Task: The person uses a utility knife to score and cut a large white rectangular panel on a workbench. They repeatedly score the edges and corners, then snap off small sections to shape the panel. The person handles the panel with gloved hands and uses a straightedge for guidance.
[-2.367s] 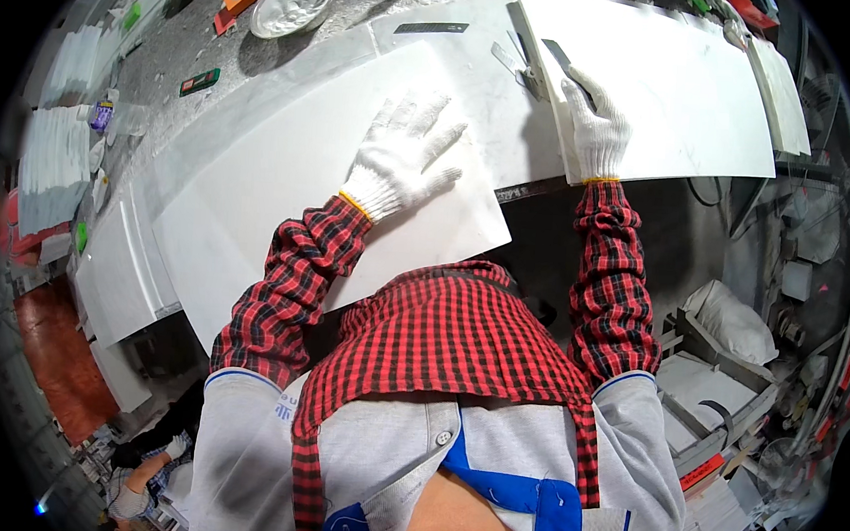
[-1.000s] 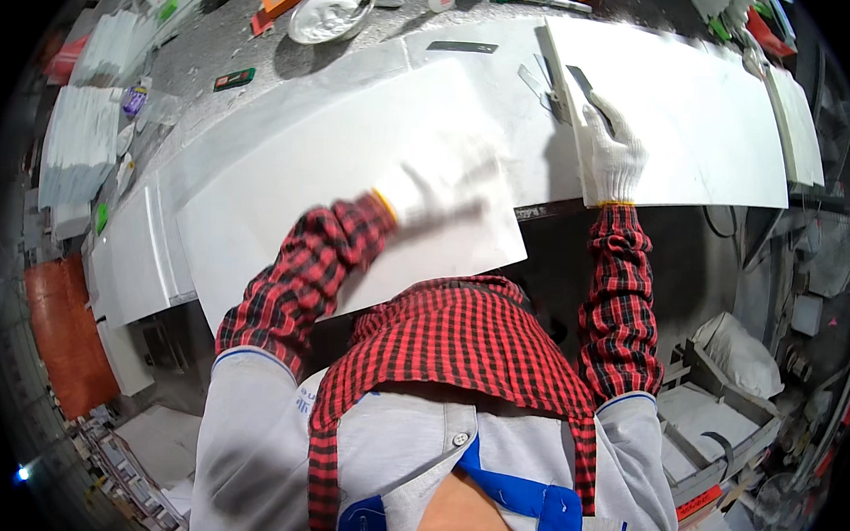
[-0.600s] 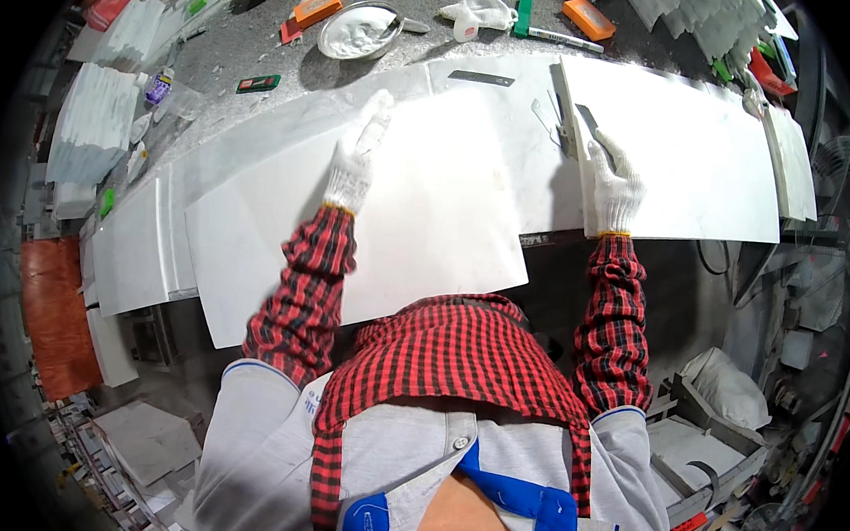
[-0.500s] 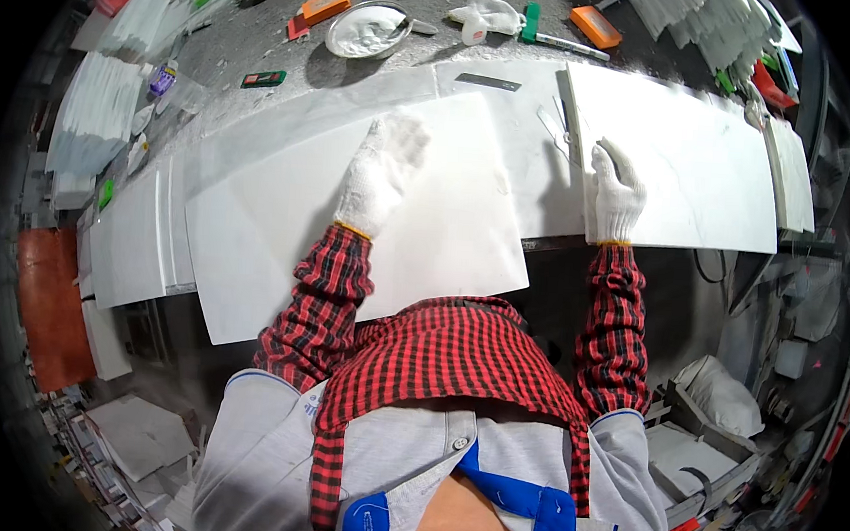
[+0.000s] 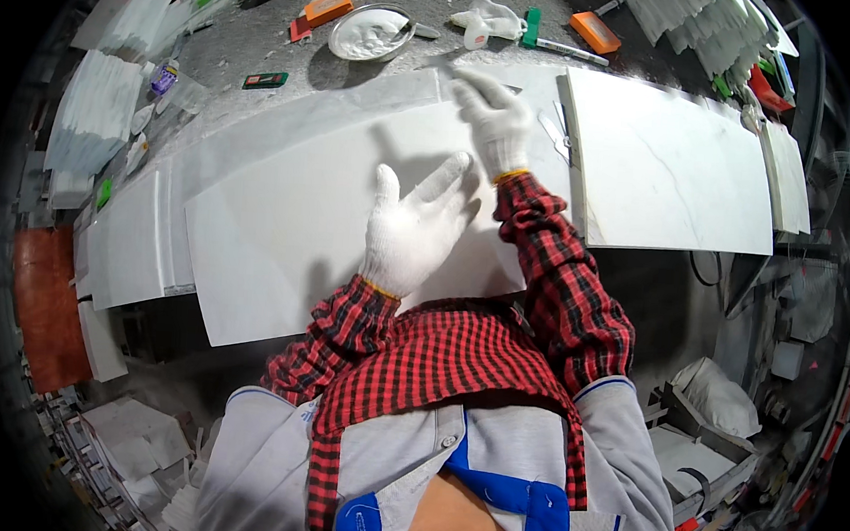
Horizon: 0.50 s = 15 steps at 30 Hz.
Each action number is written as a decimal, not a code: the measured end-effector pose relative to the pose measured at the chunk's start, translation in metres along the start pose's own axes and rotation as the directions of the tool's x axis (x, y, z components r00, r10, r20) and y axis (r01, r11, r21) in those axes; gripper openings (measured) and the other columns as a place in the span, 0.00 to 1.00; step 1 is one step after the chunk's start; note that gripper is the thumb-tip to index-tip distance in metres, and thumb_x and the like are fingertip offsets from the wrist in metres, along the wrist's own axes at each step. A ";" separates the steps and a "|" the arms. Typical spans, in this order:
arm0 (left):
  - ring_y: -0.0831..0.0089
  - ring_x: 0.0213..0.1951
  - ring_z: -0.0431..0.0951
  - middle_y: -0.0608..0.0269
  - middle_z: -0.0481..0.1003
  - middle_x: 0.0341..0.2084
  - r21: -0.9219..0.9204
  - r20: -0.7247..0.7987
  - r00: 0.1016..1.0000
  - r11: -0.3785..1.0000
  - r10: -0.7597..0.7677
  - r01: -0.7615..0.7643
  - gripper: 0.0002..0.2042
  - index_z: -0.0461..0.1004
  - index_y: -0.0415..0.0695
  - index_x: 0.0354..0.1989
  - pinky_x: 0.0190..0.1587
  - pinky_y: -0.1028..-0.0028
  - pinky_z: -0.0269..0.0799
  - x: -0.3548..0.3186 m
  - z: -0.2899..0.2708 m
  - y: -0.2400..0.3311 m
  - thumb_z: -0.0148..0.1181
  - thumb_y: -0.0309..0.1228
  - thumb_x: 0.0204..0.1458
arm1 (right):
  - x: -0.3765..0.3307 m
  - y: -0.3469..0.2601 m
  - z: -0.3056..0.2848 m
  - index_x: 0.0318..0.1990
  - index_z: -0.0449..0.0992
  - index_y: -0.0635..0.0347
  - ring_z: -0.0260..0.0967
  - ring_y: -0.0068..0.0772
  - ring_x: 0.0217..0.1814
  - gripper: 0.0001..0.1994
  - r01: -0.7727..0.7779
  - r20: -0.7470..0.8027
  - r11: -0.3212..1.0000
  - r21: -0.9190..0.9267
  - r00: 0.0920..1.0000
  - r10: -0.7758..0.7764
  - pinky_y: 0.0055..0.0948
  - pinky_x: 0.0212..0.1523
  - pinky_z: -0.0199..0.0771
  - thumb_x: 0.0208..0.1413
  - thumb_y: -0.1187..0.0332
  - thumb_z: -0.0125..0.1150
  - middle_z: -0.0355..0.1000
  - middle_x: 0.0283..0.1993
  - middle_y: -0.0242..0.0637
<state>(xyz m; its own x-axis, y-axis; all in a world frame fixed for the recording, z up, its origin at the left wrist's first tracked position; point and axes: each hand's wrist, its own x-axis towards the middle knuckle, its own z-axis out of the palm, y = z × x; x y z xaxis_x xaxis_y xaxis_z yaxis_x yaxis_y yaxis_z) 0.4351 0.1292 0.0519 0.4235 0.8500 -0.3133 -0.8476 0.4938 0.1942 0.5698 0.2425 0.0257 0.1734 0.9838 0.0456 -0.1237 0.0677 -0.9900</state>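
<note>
A large white stone slab (image 5: 292, 218) lies flat on the grey workbench in front of me. My left hand (image 5: 412, 231), in a white glove, hovers over the slab's near right part with fingers spread and holds nothing. My right hand (image 5: 492, 119), also gloved, reaches over the slab's far right corner with fingers apart, empty. A second white slab with grey veins (image 5: 674, 169) lies to the right, beside a narrow gap. Red checked sleeves cover both forearms.
At the back of the bench (image 5: 263, 51) are a bowl of white paste (image 5: 369, 36), orange blocks (image 5: 326, 8), a green-handled tool (image 5: 532, 27) and a crumpled white cloth (image 5: 489, 18). Stacks of white tiles (image 5: 93, 119) stand left and far right. Boxes and bags sit lower right.
My right hand has left the right slab's edge and swung left over the near slab's far corner. My left hand has shifted right and nearer, lifting off the slab.
</note>
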 end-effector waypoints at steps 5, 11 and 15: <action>0.57 0.68 0.62 0.53 0.64 0.67 0.078 -0.036 0.986 0.984 0.160 -0.157 0.44 0.55 0.36 0.73 0.74 0.56 0.52 0.011 -0.025 0.016 0.36 0.67 0.65 | -0.020 -0.020 0.004 0.54 0.82 0.63 0.76 0.20 0.33 0.14 0.046 0.030 0.990 0.131 0.998 -0.050 0.19 0.32 0.75 0.63 0.70 0.66 0.82 0.40 0.36; 0.60 0.73 0.58 0.54 0.58 0.72 0.192 -0.152 0.987 0.981 0.057 -0.027 0.44 0.52 0.41 0.76 0.76 0.58 0.48 0.010 -0.003 0.004 0.29 0.68 0.66 | -0.069 -0.022 0.027 0.57 0.81 0.62 0.79 0.24 0.44 0.15 -0.048 0.153 0.999 -0.023 0.987 0.051 0.23 0.46 0.78 0.63 0.73 0.61 0.82 0.46 0.38; 0.58 0.75 0.55 0.51 0.59 0.73 0.149 0.055 0.997 0.988 -0.051 0.043 0.45 0.48 0.36 0.77 0.76 0.56 0.47 0.007 -0.007 -0.010 0.32 0.66 0.66 | -0.039 -0.003 0.000 0.59 0.80 0.62 0.76 0.20 0.38 0.17 -0.022 0.038 0.999 0.036 0.999 0.021 0.20 0.40 0.76 0.64 0.73 0.59 0.82 0.42 0.37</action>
<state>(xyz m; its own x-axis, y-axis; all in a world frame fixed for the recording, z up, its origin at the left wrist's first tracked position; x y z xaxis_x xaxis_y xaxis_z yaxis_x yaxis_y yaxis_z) 0.4441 0.1286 0.0409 0.4835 0.8324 -0.2710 -0.7717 0.5514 0.3169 0.5632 0.2044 0.0272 0.1337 0.9906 0.0300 -0.1622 0.0518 -0.9854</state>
